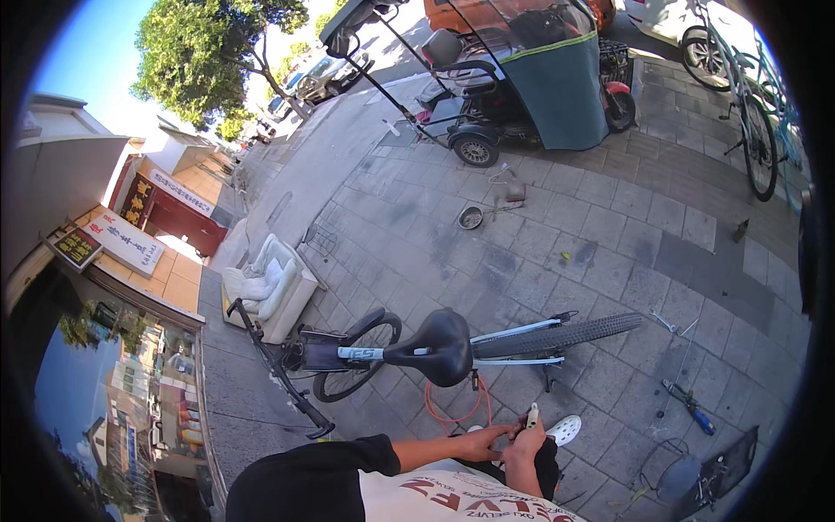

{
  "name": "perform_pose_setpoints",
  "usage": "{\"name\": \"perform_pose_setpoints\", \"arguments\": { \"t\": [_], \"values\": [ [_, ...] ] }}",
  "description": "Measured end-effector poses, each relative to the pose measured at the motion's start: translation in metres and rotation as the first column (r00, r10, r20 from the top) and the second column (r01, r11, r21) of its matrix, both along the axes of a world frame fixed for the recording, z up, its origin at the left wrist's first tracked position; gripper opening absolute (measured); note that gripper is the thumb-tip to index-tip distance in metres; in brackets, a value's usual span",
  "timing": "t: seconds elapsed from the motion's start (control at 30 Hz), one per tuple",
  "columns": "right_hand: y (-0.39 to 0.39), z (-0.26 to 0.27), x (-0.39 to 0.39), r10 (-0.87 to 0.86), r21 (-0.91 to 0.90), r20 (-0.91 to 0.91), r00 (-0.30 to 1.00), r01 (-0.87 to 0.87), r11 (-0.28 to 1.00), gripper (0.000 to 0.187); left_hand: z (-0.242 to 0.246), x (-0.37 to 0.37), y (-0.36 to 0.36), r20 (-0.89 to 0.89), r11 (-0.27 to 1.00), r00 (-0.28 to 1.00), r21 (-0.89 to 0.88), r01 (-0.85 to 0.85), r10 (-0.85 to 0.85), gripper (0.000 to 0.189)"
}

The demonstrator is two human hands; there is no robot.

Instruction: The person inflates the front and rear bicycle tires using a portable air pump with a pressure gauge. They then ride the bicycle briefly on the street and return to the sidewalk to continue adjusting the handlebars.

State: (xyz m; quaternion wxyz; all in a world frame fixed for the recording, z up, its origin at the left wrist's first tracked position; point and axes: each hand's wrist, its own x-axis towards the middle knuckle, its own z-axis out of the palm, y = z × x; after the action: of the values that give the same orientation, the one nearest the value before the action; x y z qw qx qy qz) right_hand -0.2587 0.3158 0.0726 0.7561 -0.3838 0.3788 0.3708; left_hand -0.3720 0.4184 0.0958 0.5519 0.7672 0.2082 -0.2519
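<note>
My right hand grips a small light-coloured metal piece, its exact kind too small to tell. Close against it, my left hand has its fingers bent towards the same spot; whether they hold anything is hidden. Both hands are low in front of my body, above a white clog. Just beyond them stands a pale-blue bicycle with a black saddle, a knobby rear tyre and a black handlebar. An orange hose loops on the paving beneath it.
On the right lie a spanner, a blue-handled screwdriver and a dark tray with metal tools. A metal bowl sits farther out. An armchair, a covered tricycle and parked bicycles stand around.
</note>
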Motion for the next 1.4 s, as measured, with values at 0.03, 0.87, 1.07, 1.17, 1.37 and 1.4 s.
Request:
{"name": "perform_pose_setpoints", "arguments": {
  "t": [0.03,0.87,1.07,1.17,1.37,1.4],
  "values": [
    [0.0,0.007,-0.001,0.005,0.0,-0.032,0.999,-0.005,1.0,0.039,-0.019,-0.012,-0.005,0.0,0.994,0.998,-0.091,-0.063,0.063,0.052],
    [0.105,0.075,-0.201,0.954,-0.338,0.283,0.103,-0.92,0.2,0.026,-0.01,-0.753,-0.031,0.294,-0.631,-0.603,0.61,-0.479,0.742,0.049],
    [0.132,0.094,-0.192,0.962,-0.416,0.274,0.001,-0.901,0.12,0.026,-0.073,-0.795,-0.162,0.274,-0.972,-0.954,-0.231,0.055,-0.119,0.034],
    [0.135,0.102,-0.2,0.964,-0.435,0.263,-0.05,-0.898,0.072,0.027,-0.106,-0.819,-0.211,0.205,-0.967,-0.961,-0.212,0.143,-0.187,0.032],
    [0.152,0.123,-0.187,0.955,-0.629,0.201,-0.219,-0.776,-0.046,0.03,-0.162,-0.794,-0.2,0.057,-0.919,-0.924,-0.147,0.366,-0.377,0.035],
    [0.15,0.126,-0.186,0.955,-0.647,0.203,-0.214,-0.762,-0.034,0.03,-0.16,-0.789,-0.208,-0.01,-0.923,-0.935,-0.155,0.351,-0.354,0.035]
  ]
}}
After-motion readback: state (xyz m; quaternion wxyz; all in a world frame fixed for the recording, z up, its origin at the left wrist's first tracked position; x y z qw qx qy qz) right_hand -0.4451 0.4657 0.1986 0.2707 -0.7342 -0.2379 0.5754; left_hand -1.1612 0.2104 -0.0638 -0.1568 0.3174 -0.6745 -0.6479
